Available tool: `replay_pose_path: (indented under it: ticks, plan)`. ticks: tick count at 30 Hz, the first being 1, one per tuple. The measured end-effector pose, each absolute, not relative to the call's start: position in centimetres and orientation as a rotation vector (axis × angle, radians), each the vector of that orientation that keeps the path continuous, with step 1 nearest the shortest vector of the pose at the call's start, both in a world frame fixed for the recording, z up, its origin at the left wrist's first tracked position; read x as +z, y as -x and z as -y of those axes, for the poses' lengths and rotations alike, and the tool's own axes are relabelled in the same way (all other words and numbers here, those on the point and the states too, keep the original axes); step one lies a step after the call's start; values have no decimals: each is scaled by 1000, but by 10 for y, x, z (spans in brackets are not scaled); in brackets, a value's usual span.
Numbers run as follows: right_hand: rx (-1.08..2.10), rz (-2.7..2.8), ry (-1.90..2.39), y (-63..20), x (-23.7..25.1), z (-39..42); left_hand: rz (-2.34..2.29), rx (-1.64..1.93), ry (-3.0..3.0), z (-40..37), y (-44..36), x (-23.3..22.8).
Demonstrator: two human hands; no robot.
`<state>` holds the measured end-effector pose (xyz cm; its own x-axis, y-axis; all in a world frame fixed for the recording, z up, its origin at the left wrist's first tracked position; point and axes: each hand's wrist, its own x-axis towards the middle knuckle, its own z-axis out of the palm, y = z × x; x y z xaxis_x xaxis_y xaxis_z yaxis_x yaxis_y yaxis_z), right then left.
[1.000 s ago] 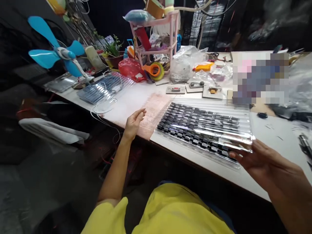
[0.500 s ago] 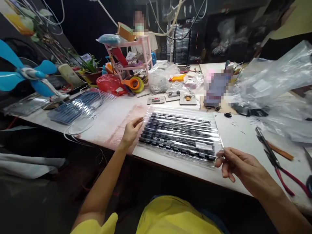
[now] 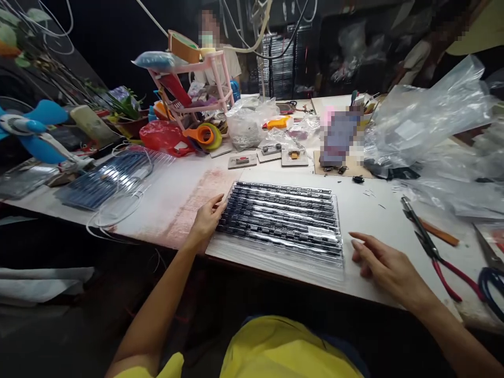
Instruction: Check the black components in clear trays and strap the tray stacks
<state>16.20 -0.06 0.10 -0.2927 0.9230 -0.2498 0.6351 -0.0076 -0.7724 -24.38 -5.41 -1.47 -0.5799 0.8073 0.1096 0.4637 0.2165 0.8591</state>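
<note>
In front of me on the white table lies a clear ribbed plastic tray (image 3: 283,226), with rows of small black parts in its grooves. My left hand (image 3: 207,218) is closed at the tray's left edge, thumb and fingertips against it. To the right of the tray, apart from it, my right hand (image 3: 384,265) hovers low over the table. Its index finger points out, the other fingers are loosely bent, and nothing is in them.
Red-handled pliers (image 3: 437,257) and dark-handled scissors (image 3: 490,273) lie at the right. Clear plastic bags (image 3: 429,121) heap up behind them. Left are more ribbed trays (image 3: 106,178), a loose white cable (image 3: 118,210) and a blue fan (image 3: 39,126). A pink rack (image 3: 197,84) stands behind; a person sits beyond.
My right hand has let go of the tray's right corner and moved off it. The tray now lies lower and flatter on the table. The whole view has shifted slightly.
</note>
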Motion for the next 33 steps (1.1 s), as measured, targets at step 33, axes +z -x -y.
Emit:
replay_pose_path:
  ticks: [33]
  plan:
    - [145,2692,1602,-91,3,-52,-2152,-196,-2166,4,189,-6]
